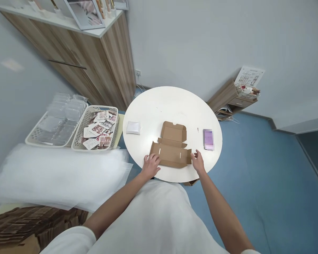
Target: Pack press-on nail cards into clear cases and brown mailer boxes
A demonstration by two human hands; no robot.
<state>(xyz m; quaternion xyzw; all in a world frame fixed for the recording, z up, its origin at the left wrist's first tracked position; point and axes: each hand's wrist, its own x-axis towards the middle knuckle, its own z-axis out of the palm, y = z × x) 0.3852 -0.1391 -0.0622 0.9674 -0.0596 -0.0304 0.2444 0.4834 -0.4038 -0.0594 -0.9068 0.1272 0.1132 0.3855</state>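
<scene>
An unfolded brown cardboard box (172, 154) lies on the round white table, its lid panel spread away from me and its side flaps partly raised. My left hand (150, 166) rests at the box's near left corner, fingers spread over that edge. At the right end flap is my right hand (197, 161), its thumb and fingers apart; the fingertips are at or just beside the flap. To the left on the table lies a white packet (133, 128). A phone with a purple, blurred screen (208, 139) lies on the right side.
The white table (172, 102) has a rounded edge close to my body. On the left stand a basket of printed cards (74, 141), a basket of clear plastic cases (29, 139), a stack of translucent sheets (58, 176) and folded cardboard (42, 225). A wooden cabinet (116, 63) stands behind.
</scene>
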